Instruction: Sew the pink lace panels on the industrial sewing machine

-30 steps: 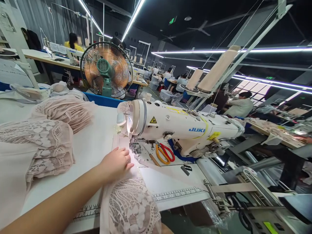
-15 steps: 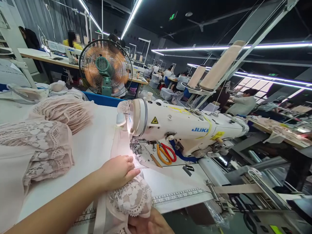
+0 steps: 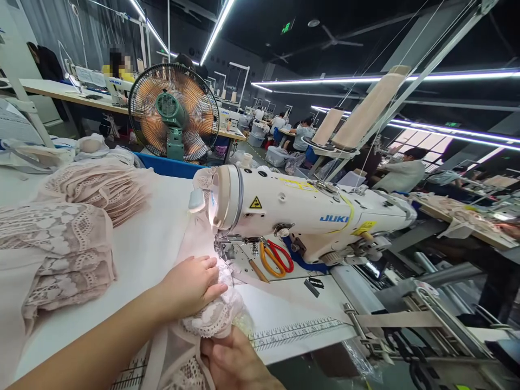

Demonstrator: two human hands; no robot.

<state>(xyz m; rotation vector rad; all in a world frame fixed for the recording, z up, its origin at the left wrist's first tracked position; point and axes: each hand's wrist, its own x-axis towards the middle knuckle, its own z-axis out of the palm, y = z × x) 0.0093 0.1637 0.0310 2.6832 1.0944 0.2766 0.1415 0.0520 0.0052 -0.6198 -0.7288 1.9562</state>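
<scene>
My left hand (image 3: 190,284) lies flat with its fingers stretched out, resting on pale pink lace fabric (image 3: 217,315) just in front of the sewing machine's presser foot area. Below it, my right hand (image 3: 235,355) grips the lower edge of the same lace piece, its fingertips partly hidden by the cloth. The fabric runs up to the needle end of a white JUKI sewing machine (image 3: 264,200), where the needle itself is hard to make out. More lace and plain mesh hang down toward the front edge of the table.
Yellow-and-red-handled scissors (image 3: 276,257), a wooden-handled tool (image 3: 258,271) and a black blade (image 3: 316,283) lie right of the needle area. Stacked lace pieces (image 3: 97,187) are at left. A fan (image 3: 174,114) stands behind. A printed ruler (image 3: 298,330) runs along the table's front.
My right hand has risen up and left, lifting the lace closer to the machine. My left hand has shifted slightly left. The lace now reaches up beside the presser foot.
</scene>
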